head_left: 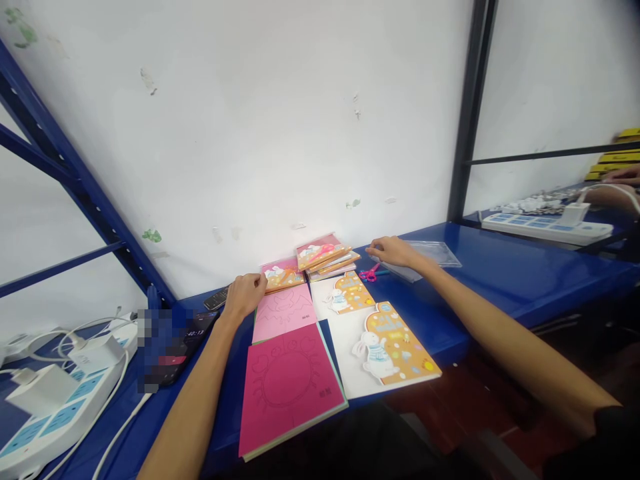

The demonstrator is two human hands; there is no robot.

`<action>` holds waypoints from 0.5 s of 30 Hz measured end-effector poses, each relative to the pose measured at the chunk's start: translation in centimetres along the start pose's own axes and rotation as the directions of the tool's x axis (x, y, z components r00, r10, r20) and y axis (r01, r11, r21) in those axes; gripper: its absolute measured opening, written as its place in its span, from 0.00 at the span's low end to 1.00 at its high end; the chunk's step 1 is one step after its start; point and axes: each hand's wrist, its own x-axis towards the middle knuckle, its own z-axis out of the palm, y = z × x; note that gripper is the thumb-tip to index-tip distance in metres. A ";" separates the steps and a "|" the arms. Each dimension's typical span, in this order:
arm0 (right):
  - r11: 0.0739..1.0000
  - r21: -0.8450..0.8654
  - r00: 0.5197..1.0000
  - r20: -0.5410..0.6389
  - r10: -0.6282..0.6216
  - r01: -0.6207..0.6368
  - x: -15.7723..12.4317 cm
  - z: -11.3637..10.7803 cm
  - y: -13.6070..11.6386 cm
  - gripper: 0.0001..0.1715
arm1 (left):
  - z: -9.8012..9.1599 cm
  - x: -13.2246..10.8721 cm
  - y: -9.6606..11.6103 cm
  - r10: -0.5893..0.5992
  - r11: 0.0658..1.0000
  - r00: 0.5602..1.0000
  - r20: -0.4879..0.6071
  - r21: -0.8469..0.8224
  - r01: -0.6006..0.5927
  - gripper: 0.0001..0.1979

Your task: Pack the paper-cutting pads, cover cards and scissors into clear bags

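Note:
My left hand [246, 295], fingers curled under, is at the left edge of an orange booklet [284, 276] with a white rabbit; what its fingers hold, if anything, is hidden. My right hand [393, 251] is loosely closed above pink scissors [370, 273] and beside a clear plastic sleeve [435, 254]; I see nothing in its fingers. Between my arms lie a pink pad [285, 311], a magenta pad [293, 380] with a crab-like line drawing, and two white-and-orange rabbit booklets, a nearer one [380, 353] and a farther one [343, 295]. Behind them is a stack of booklets [327, 257].
On the left are a phone [187, 347], a remote control [217, 299] and a power strip [65, 407] with chargers and cables. A white wall stands behind the blue table [505, 267]. At far right are another power strip [545, 228] and another person's hand [623, 176].

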 end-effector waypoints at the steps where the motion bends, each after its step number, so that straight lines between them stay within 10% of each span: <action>1: 1.000 -0.001 1.000 -0.004 0.002 -0.002 -0.1 -0.1 -0.2 0.19 | 0.0 -0.1 0.1 0.000 1.000 1.000 -0.001 -0.001 0.000 0.18; 10: 0.985 0.156 0.994 -0.096 -0.054 0.069 -4.2 -3.3 -2.8 0.26 | -3.9 -2.0 1.8 -0.036 0.999 0.997 -0.074 -0.035 0.034 0.20; 15: 0.928 0.367 0.990 0.094 -0.106 0.064 -10.3 -4.4 -3.4 0.33 | -7.9 -10.3 3.9 -0.003 0.990 0.998 -0.059 -0.137 -0.005 0.23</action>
